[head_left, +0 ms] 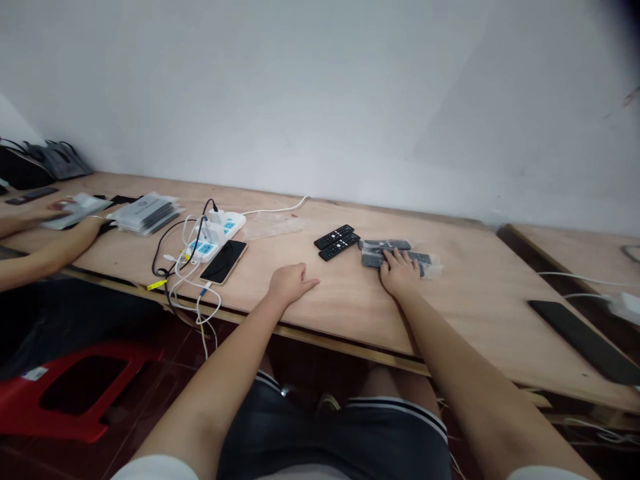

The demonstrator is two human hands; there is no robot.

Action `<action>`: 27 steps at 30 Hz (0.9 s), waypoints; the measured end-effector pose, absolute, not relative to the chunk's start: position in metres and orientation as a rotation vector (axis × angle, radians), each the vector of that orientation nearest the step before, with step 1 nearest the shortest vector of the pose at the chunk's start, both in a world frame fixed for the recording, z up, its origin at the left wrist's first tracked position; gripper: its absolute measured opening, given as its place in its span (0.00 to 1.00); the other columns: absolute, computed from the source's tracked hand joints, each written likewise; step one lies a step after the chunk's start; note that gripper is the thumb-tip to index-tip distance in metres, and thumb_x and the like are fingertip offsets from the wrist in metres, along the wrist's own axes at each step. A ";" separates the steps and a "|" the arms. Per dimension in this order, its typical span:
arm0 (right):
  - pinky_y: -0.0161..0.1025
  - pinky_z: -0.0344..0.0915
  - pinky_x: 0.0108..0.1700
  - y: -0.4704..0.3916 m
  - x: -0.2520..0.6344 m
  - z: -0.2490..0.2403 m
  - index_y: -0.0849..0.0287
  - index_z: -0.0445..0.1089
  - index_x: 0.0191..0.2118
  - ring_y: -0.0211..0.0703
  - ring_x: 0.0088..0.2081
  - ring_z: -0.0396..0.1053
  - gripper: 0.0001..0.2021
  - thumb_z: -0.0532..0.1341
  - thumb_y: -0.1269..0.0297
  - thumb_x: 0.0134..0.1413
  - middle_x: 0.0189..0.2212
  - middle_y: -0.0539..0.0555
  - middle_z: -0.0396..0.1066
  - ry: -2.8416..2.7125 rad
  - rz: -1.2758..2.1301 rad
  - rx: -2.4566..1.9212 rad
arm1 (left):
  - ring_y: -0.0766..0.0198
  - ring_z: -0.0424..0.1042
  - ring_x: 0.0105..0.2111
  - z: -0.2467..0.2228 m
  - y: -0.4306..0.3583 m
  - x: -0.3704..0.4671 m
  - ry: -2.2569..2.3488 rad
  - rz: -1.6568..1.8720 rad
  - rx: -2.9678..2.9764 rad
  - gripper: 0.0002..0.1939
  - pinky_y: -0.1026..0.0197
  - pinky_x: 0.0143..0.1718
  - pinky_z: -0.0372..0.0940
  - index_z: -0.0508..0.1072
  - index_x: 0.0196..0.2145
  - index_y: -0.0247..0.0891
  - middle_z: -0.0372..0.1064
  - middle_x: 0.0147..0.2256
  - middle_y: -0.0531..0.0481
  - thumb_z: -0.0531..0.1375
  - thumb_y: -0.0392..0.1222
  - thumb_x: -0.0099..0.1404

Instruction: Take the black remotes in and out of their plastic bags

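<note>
My left hand (pixel 289 285) rests on the table's near side with its fingers curled in and the thumb stretched out; nothing shows in it. Beyond it lie two bare black remote controls (pixel 339 246) side by side, apart from the hand. To the right, my right hand (pixel 400 272) lies with spread fingers on remote controls in clear plastic sleeves (pixel 373 259). It touches the nearer ones and does not grip them. Another wrapped remote control (pixel 385 245) lies just behind, and my palm and fingers hide part of the pile.
Left of my hands are a phone (pixel 225 262), a white power strip (pixel 230 227) and tangled cables (pixel 187 270). A co-worker's hands (pixel 60 210) handle a sleeve near stacked packets (pixel 146 212). A black phone-like slab (pixel 585 339) lies right; a red stool (pixel 80 387) stands below left.
</note>
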State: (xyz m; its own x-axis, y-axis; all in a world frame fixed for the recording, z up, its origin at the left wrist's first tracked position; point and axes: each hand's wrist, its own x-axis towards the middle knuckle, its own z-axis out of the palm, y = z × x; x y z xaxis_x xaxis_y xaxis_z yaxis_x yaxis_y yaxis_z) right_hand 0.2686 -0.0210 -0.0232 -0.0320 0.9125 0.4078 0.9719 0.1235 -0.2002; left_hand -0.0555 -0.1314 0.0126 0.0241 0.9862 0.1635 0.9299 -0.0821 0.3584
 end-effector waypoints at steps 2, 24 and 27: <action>0.66 0.44 0.72 -0.025 0.259 -0.020 0.61 0.67 0.67 0.62 0.72 0.53 0.28 0.47 0.59 0.68 0.70 0.63 0.60 -1.934 -0.209 -1.790 | 0.55 0.74 0.33 0.011 -0.131 -0.056 2.014 0.572 2.147 0.22 0.57 0.32 0.56 0.71 0.33 0.42 0.75 0.31 0.48 0.62 0.65 0.65; 0.55 0.50 0.71 -0.049 0.149 -0.005 0.58 0.55 0.74 0.58 0.73 0.51 0.32 0.49 0.47 0.72 0.74 0.59 0.52 -2.475 0.010 -1.200 | 0.55 0.76 0.34 0.016 -0.135 -0.049 2.091 0.473 2.214 0.26 0.56 0.33 0.58 0.74 0.37 0.41 0.78 0.33 0.45 0.50 0.65 0.74; 0.55 0.47 0.73 -0.049 0.147 -0.003 0.58 0.54 0.74 0.57 0.74 0.50 0.33 0.50 0.46 0.71 0.74 0.58 0.50 -2.510 -0.026 -1.190 | 0.55 0.76 0.34 0.017 -0.135 -0.048 2.104 0.452 2.231 0.26 0.56 0.32 0.58 0.74 0.37 0.41 0.78 0.34 0.45 0.49 0.64 0.74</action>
State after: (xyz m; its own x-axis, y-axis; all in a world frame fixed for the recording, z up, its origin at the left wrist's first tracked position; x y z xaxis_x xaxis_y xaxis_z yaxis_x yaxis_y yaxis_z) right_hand 0.1471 -0.0491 -0.0031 -0.5799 0.7453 0.3291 0.7520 0.6451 -0.1358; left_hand -0.0483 -0.1354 0.0166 0.0364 0.9828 0.1811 0.9704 -0.0780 0.2284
